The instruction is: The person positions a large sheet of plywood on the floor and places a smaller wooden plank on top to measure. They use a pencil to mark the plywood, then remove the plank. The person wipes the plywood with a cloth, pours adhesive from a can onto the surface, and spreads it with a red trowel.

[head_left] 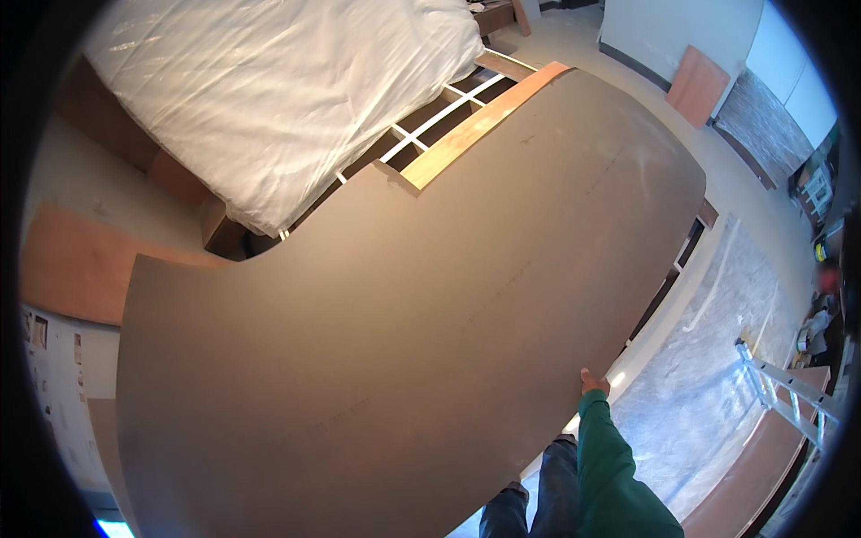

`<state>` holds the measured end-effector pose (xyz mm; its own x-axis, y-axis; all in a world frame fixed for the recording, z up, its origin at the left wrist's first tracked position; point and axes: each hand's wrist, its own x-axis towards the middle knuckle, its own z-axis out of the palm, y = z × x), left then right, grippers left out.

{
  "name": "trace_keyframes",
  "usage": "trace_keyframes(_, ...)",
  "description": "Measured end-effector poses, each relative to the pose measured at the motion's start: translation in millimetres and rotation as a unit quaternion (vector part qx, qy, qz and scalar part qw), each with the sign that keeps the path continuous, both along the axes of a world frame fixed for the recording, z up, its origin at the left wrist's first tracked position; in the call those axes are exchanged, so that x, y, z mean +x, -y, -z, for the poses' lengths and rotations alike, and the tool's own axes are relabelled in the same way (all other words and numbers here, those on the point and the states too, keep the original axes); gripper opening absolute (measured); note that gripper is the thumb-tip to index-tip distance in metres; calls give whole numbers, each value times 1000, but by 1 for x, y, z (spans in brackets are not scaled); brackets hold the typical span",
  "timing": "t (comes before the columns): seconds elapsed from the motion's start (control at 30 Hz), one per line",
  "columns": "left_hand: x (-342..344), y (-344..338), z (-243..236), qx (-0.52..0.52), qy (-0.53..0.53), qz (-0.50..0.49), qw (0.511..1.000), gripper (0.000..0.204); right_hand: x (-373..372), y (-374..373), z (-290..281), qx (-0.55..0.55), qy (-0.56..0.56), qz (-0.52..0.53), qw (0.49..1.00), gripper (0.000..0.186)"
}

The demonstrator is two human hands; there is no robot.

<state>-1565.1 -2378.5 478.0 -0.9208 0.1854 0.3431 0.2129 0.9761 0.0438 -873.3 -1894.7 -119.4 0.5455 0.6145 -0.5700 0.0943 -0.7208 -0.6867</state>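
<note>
1. A large brown board (386, 323) fills the middle of the view, its broad face upward and its outline bent by the lens.
2. The right hand (594, 383), coming out of a green sleeve (619, 466), is at the board's right edge, toward the lower end. Its fingers grasp that edge, with the thumb over the upper face; the parts beneath are hidden.
3. The left hand cannot be made out, so I cannot tell the state of its fingers.
4. Dark trousers (556, 489) show just beside the board's lower right edge.
5. The board lies across a dark frame with white bars (430, 123), which shows beyond its upper left edge and in part along its right edge.
6. A light wooden strip (475, 130) runs along the board's upper left edge.
7. Beyond the frame's bars spreads a pale, wrinkled plastic cover (287, 99).
8. To the left, an orange-brown panel (76, 260) lies partly behind the board.
9. To the right, clear plastic sheeting (691, 350) covers part of the floor, near a metal ladder (791, 410).
10. At upper right, a reddish panel (698, 87) leans against the wall (677, 36).
</note>
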Motion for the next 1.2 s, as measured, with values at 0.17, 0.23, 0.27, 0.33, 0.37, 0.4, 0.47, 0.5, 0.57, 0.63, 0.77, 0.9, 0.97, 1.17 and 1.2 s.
trace_keyframes(0.17,-13,2,-5,3,-8,7,1000,85,-11,-2,5,-27,62,-15,998,58)
trace_keyframes(0.23,-15,8,-11,-1,-13,6,1000,85,-23,7,8,-33,65,-37,997,62)
trace_keyframes(0.27,-16,9,-9,1,-11,8,1000,85,-28,6,12,-32,69,-44,996,64)
trace_keyframes(0.33,-23,11,-6,1,-13,6,1000,84,-43,4,19,-56,102,-56,992,69)
trace_keyframes(0.37,-23,13,-8,0,-13,5,1000,84,-55,5,20,-84,132,-63,986,72)
trace_keyframes(0.4,-27,12,-4,1,-10,7,1000,84,-65,7,20,-111,162,-69,978,74)
trace_keyframes(0.47,-29,17,-8,0,-16,6,1000,83,-95,9,8,-127,127,-73,981,76)
trace_keyframes(0.5,-30,19,-9,-1,-18,4,1000,83,-107,12,1,-137,110,-75,982,77)
trace_keyframes(0.57,-28,29,-15,-3,-23,1,1000,83,-128,14,-19,-159,96,-108,977,79)
trace_keyframes(0.63,-31,32,-17,-6,-27,4,1000,82,-142,17,-23,-178,75,-113,975,80)
trace_keyframes(0.77,-38,41,-16,-5,-27,11,1000,82,-162,14,-3,-214,47,-72,973,78)
trace_keyframes(0.9,-40,54,-19,-13,-31,11,999,81,-170,17,17,-190,52,-45,979,75)
trace_keyframes(0.97,-45,51,-15,-14,-31,15,999,80,-158,6,37,-143,35,-42,988,74)
trace_keyframes(1.17,-48,55,-20,-35,-36,3,999,79,-153,-1,39,-227,74,-45,970,74)
trace_keyframes(1.2,-49,55,-19,-35,-34,2,999,79,-155,-2,36,-231,75,-46,969,74)
